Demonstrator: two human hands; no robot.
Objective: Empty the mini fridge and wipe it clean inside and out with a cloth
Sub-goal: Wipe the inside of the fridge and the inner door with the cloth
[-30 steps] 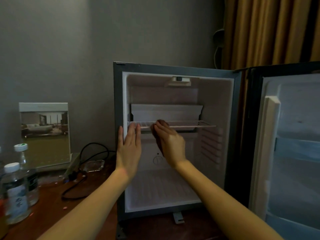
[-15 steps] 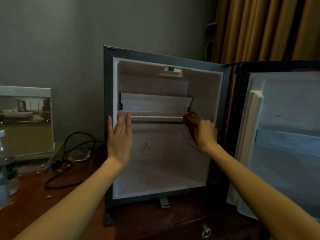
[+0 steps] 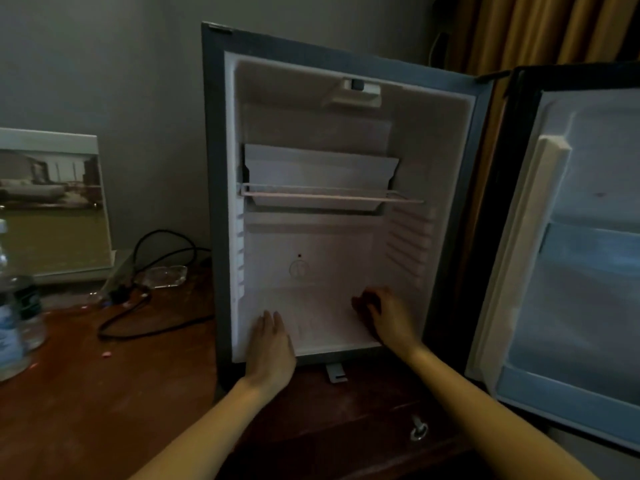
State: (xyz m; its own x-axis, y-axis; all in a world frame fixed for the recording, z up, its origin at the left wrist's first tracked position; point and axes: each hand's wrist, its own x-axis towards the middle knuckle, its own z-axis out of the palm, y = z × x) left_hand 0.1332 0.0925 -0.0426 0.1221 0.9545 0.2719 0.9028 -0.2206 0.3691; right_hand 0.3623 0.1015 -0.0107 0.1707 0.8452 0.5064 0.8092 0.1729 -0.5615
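Two bare hands reach into the open mini fridge [image 3: 214,168], which stands on the counter [image 3: 86,393]. The left grip [image 3: 270,344] lies flat on the fridge floor, fingers straight and pressed together. To its right, apart from it, the right grip [image 3: 391,322] curls over a dark cloth [image 3: 363,308], whose outline is lost in dim light and largely hidden under the fingers. Above both grips runs a wire shelf [image 3: 329,195]. Right of the right grip, the door [image 3: 588,237] is cut off; far left, a water bottle [image 3: 14,323] is blurred and cropped.
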